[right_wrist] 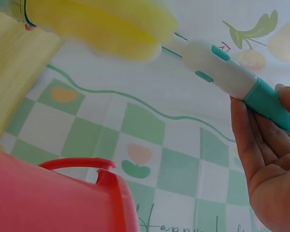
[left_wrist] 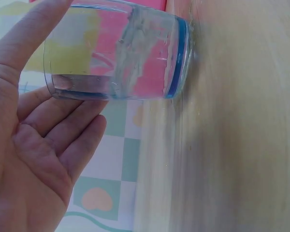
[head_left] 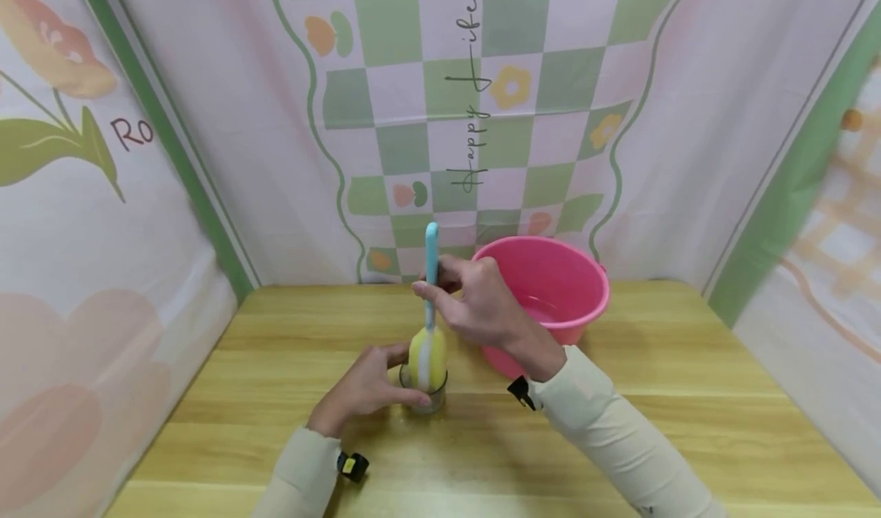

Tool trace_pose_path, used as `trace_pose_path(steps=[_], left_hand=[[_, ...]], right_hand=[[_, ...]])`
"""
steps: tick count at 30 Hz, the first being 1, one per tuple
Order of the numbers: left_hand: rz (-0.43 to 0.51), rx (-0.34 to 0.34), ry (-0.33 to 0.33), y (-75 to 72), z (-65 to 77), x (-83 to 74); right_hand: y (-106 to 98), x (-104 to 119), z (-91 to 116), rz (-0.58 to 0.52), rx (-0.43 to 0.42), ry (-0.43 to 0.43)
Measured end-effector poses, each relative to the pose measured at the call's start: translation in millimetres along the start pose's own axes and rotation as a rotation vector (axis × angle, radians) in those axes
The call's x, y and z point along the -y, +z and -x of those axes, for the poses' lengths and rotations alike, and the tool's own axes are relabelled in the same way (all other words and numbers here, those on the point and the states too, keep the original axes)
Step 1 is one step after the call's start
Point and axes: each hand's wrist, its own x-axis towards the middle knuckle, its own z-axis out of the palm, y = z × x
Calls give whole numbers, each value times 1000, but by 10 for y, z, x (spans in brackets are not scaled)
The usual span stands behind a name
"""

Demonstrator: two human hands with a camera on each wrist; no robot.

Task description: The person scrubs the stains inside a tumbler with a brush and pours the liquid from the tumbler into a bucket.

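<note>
A clear drinking glass (left_wrist: 145, 53) stands upright on the wooden table, with some water inside. My left hand (head_left: 368, 380) holds it, the thumb on the near side and the fingers around the far side. Above it my right hand (head_left: 475, 296) pinches the teal and white handle of a sponge bottle brush (head_left: 431, 254). The brush's yellow and white sponge head (head_left: 428, 357) is partly inside the glass's mouth. In the right wrist view the thumb and fingers (right_wrist: 268, 140) grip the teal part of the handle.
A pink bucket (head_left: 544, 281) stands on the table (head_left: 661, 395) at the right, behind my right forearm. Small wet drops lie on the wood near the glass. A checkered cloth (head_left: 482, 120) hangs behind the table, with printed cloth on both sides.
</note>
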Motion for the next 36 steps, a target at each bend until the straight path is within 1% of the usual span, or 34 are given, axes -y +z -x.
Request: trace_pose_path(steps=[4, 10, 13, 15, 18, 23, 26, 31, 36], left_hand=[[-3, 2, 1, 0, -1, -2], [8, 4, -11, 8, -11, -3], [0, 4, -21, 9, -18, 0], [-3, 2, -26, 9, -19, 3], [0, 0, -25, 8, -17, 1], [6, -1, -15, 5, -6, -14], [3, 1, -12, 1, -2, -22], [2, 2, -17, -5, 1, -35], [12, 3, -23, -1, -1, -35]], right_hand=[[20, -22, 24, -1, 32, 23], [161, -161, 195, -44, 71, 98], [216, -212, 270, -64, 70, 128], [227, -221, 288, -68, 65, 131], [205, -190, 258, -67, 57, 115], [85, -48, 113, -49, 36, 58], [17, 33, 31, -35, 26, 42], [-1, 81, -9, -38, 44, 63], [96, -16, 90, -82, 52, 109]])
